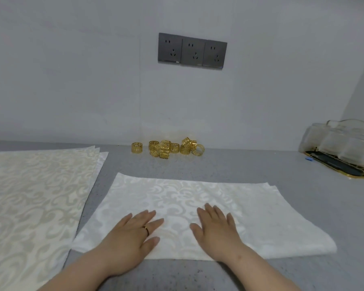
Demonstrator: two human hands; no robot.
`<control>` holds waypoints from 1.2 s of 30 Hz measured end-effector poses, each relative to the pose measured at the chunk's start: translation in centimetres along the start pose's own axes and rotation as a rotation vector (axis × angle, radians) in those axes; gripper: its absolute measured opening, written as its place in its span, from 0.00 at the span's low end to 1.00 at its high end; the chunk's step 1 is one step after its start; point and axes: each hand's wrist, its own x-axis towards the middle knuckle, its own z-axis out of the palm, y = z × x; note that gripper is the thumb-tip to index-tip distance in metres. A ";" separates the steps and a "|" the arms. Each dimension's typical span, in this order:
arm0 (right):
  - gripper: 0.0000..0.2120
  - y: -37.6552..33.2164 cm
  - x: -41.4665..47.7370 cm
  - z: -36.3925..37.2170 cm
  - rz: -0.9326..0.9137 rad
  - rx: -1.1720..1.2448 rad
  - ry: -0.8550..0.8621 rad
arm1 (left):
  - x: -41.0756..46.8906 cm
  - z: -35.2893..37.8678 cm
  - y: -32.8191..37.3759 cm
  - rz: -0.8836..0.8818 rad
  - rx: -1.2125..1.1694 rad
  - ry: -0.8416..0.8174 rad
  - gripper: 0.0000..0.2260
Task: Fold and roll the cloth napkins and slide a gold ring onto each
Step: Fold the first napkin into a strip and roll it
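Note:
A white patterned cloth napkin (261, 217), folded over into a wide rectangle, lies flat on the grey counter in front of me. My left hand (132, 234) rests palm down on its near left part, fingers spread, a ring on one finger. My right hand (216, 227) lies palm down a short way to the right, also flat on the cloth. Neither hand grips anything. Several gold rings (166, 149) sit in a loose pile at the back of the counter by the wall, with one gold ring (136, 147) standing apart on the left.
A stack of unfolded patterned napkins (29, 196) covers the counter's left side. At the far right stands a clear glass holder (340, 141) on a dark gold-rimmed tray (357, 175). A grey triple wall socket (192, 51) hangs above the rings.

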 end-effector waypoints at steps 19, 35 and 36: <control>0.20 15.8 -3.6 -4.8 0.617 0.588 0.419 | -1.1 -1.0 -2.0 -0.282 -0.007 0.035 0.24; 0.07 16.7 -2.8 -5.3 0.588 0.808 0.485 | -1.2 -0.7 -2.3 -0.299 -0.017 0.061 0.24; 0.08 16.8 -2.7 -5.2 0.575 0.786 0.493 | -1.2 -0.8 -2.4 -0.301 -0.013 0.063 0.23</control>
